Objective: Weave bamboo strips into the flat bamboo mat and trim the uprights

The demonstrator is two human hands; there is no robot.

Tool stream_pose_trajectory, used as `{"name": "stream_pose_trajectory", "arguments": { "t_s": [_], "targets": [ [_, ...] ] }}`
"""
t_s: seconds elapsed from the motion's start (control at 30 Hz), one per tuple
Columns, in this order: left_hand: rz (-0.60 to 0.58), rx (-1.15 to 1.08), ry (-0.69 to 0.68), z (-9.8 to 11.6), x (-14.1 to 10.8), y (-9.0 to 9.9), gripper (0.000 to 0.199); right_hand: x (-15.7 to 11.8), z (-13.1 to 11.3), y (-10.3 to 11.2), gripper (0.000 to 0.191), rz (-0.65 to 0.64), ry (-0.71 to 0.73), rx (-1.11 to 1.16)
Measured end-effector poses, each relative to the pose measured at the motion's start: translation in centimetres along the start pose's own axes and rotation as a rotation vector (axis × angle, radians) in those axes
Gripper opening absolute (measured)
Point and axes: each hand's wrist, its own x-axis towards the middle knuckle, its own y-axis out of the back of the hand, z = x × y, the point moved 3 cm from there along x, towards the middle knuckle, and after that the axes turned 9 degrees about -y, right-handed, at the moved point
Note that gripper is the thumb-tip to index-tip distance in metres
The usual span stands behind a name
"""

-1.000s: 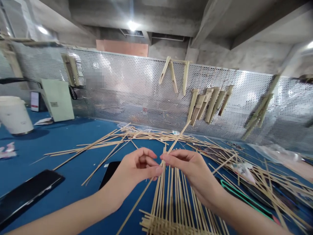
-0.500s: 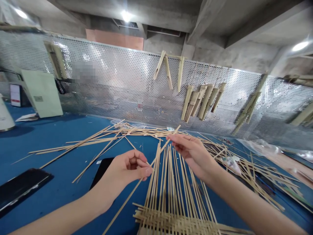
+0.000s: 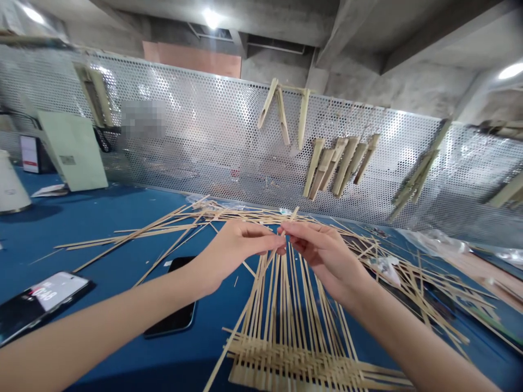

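Observation:
Close together above the table's middle, my left hand and my right hand both pinch one thin bamboo strip near its upper end. The strip slants down to the lower left, past the left side of a woven bamboo piece. That piece lies at the bottom of the view, its lower part tightly plaited. From it, long loose strips fan upward beneath my hands. My fingers hide the part of the strip that they grip.
Loose bamboo strips lie at the back left, with another heap at right. A lit phone and a dark phone are on the blue table. Behind stands a perforated metal panel with hanging bamboo pieces.
My left hand has slid up and right along the strip to meet my right hand. The strip's lower end has shifted right. The left phone's screen has lit up.

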Motion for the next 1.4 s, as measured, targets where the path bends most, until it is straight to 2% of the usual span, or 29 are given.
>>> {"name": "stream_pose_trajectory", "arguments": {
  "t_s": [0.17,0.47,0.83,0.93,1.07,1.17,1.4],
  "targets": [
    [-0.023,0.001,0.051,-0.4,-0.1,0.0,0.015,0.2,-0.6,0.5,0.004,0.035,0.047,-0.015],
    [0.003,-0.036,0.123,-1.2,-0.6,0.5,0.017,0.8,-1.2,0.4,0.004,0.064,0.075,-0.037],
    [0.011,-0.003,0.163,-0.5,-2.4,0.4,0.013,0.7,-2.5,1.2,0.007,0.095,0.122,-0.013],
    [0.025,0.023,0.153,-0.7,-3.0,0.5,0.014,-0.1,-1.7,0.7,0.008,0.056,0.088,-0.012],
    [0.055,0.123,0.107,-0.6,-3.7,0.5,0.023,-1.7,0.2,-0.8,0.009,-0.066,-0.053,-0.046],
    [0.053,0.126,0.103,-0.5,-4.0,0.2,0.023,-2.5,0.7,-1.6,0.005,-0.142,-0.064,-0.053],
    [0.037,0.122,0.111,-0.6,-4.4,-0.1,0.025,-2.2,-0.3,-1.0,0.006,-0.081,-0.030,-0.036]
  ]
}}
